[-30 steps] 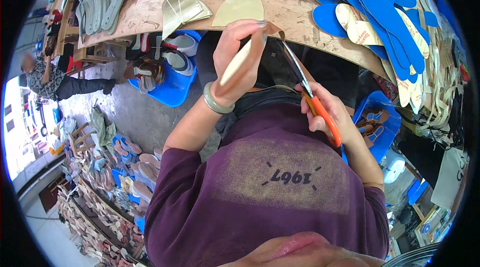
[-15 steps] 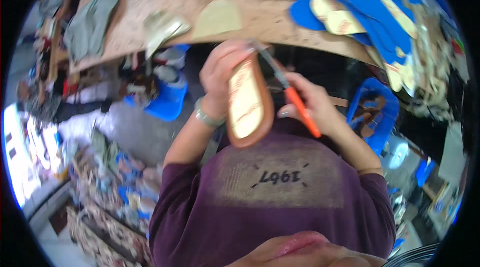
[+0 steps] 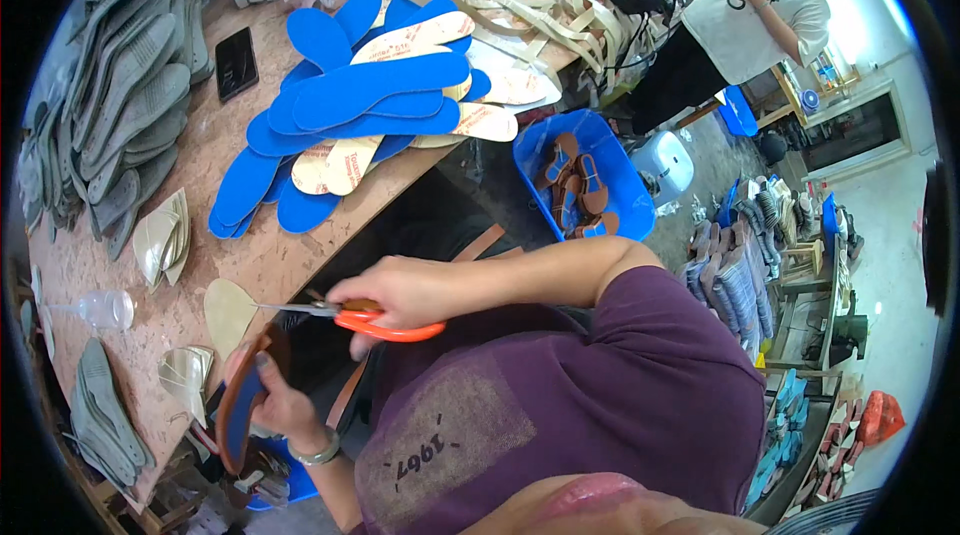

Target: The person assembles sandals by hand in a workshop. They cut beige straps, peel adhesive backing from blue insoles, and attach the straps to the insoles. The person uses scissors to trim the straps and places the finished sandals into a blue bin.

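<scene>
My left hand (image 3: 283, 403), with a bracelet at the wrist, is closed round a shoe sole (image 3: 238, 425). Tilted on edge near the table's front, the sole shows a brown rim and a dark blue face. Orange-handled scissors (image 3: 395, 329) are gripped in my right hand (image 3: 405, 287), a little above and to the right of the sole. Their blades point left toward a cream rounded piece (image 3: 230, 313) at the table edge. The blades look nearly closed, and their tip seems apart from the sole.
Blue and cream insoles (image 3: 380, 95) are heaped on the table (image 3: 290, 260), with a black phone (image 3: 237, 65) and grey insole stacks (image 3: 130, 95) farther left. A blue tub (image 3: 630, 200) of brown soles stands on the floor. Another person (image 3: 755, 10) stands at the far right.
The view has swung to the right, bringing the tub and the other person into sight. The sole has turned from its cream face to its edge, and the scissors now point left.
</scene>
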